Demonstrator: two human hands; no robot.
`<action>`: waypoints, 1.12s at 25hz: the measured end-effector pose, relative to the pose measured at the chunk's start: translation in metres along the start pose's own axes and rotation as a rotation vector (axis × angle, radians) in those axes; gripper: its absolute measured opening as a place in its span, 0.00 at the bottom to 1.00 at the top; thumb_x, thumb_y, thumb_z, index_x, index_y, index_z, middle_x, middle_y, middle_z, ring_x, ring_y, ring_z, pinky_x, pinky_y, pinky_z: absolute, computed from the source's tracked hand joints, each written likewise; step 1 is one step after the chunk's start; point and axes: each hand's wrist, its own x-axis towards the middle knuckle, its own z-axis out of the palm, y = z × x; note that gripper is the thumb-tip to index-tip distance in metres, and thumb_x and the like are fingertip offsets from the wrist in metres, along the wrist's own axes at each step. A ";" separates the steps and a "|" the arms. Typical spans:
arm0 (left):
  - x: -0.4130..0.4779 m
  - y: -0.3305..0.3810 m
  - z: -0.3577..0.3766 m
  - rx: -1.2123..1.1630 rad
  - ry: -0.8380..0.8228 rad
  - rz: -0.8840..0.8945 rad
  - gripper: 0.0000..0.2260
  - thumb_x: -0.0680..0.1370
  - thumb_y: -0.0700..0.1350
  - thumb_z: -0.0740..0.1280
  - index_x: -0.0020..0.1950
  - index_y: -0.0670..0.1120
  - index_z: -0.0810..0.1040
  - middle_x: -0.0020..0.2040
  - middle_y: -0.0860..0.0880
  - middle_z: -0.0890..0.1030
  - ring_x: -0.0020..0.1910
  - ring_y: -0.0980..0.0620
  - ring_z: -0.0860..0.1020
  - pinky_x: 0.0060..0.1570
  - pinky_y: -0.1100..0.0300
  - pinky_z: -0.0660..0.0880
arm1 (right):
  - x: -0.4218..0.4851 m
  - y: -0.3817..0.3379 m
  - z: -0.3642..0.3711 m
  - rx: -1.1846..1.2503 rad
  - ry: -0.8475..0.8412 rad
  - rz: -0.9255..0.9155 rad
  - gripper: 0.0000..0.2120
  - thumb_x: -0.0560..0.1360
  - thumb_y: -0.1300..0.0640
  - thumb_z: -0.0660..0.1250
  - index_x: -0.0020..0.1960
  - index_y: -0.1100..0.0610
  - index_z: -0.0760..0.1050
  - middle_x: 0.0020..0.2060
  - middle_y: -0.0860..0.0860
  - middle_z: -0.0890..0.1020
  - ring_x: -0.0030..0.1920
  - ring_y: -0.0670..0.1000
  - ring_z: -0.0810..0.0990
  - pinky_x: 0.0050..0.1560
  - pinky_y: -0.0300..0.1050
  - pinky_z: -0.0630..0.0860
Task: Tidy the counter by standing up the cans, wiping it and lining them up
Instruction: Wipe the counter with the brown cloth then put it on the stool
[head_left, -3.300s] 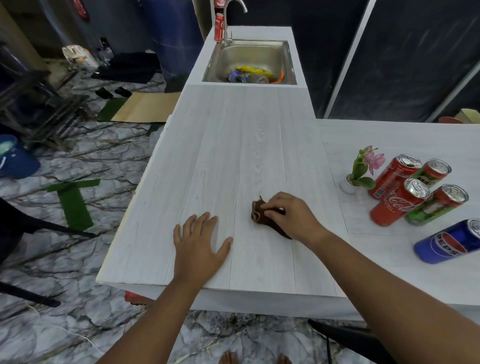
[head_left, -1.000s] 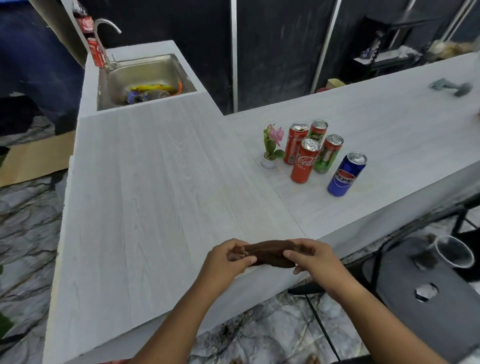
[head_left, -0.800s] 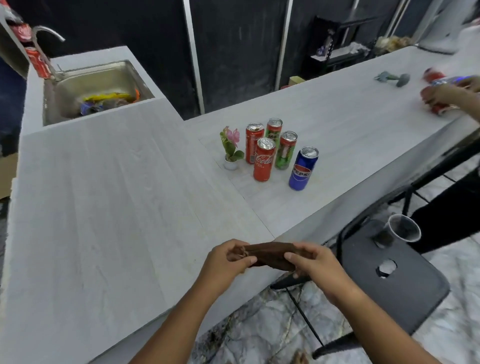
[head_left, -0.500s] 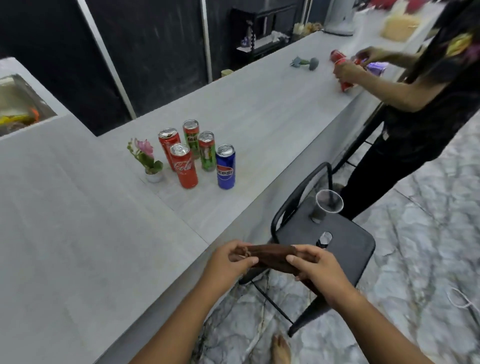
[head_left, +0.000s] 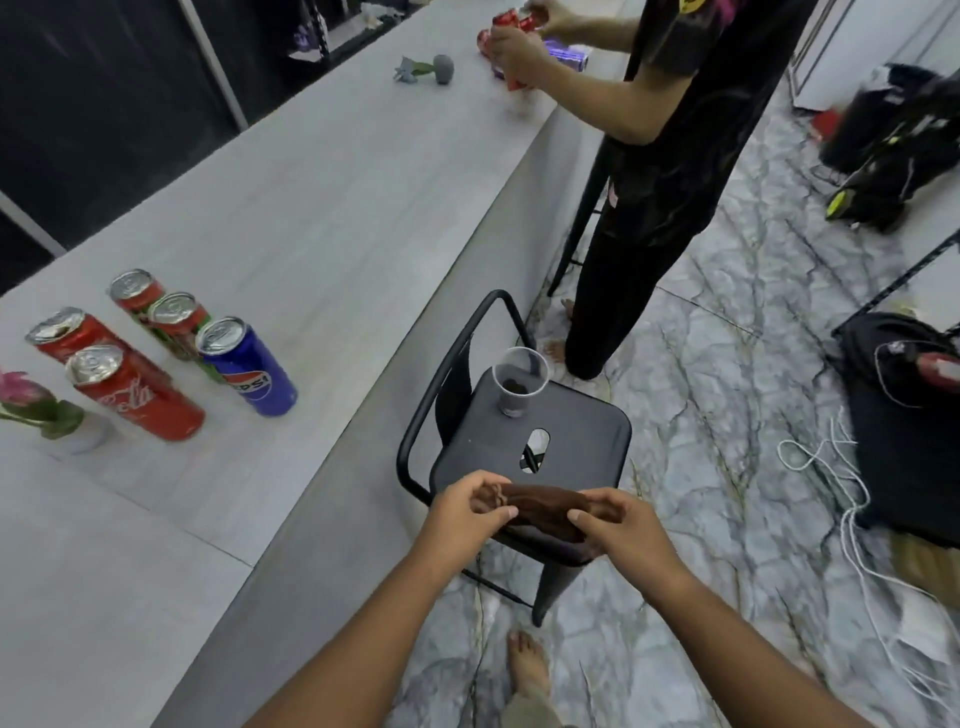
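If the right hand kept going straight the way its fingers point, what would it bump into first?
Probably the left hand. The right hand points leftward along the brown cloth both hands grip, so the other hand sits next in line; depth is unclear.

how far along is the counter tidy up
Done: all five cans stand upright on the counter. In hand: left hand and right hand hold the brown cloth off the counter, over the chair. Left: the cans are clustered, not lined up.
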 end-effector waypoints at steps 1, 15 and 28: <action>0.010 -0.001 0.008 0.032 -0.008 -0.006 0.13 0.76 0.45 0.80 0.56 0.58 0.84 0.49 0.55 0.86 0.46 0.55 0.85 0.50 0.61 0.83 | 0.007 0.008 -0.003 -0.017 0.020 0.024 0.07 0.76 0.62 0.79 0.52 0.54 0.86 0.41 0.54 0.90 0.41 0.56 0.89 0.37 0.47 0.84; 0.068 -0.029 0.041 0.514 -0.114 0.002 0.22 0.78 0.48 0.77 0.71 0.55 0.79 0.63 0.54 0.81 0.65 0.52 0.76 0.65 0.58 0.74 | 0.058 0.074 -0.004 -0.314 0.033 0.152 0.08 0.76 0.57 0.78 0.54 0.53 0.85 0.43 0.50 0.86 0.44 0.53 0.86 0.48 0.49 0.83; -0.030 0.008 -0.001 0.356 0.155 0.206 0.22 0.79 0.58 0.75 0.72 0.60 0.76 0.65 0.66 0.75 0.67 0.63 0.74 0.63 0.60 0.78 | -0.008 -0.009 0.012 -0.466 0.036 -0.299 0.17 0.76 0.43 0.77 0.64 0.42 0.81 0.57 0.33 0.79 0.58 0.32 0.76 0.56 0.22 0.68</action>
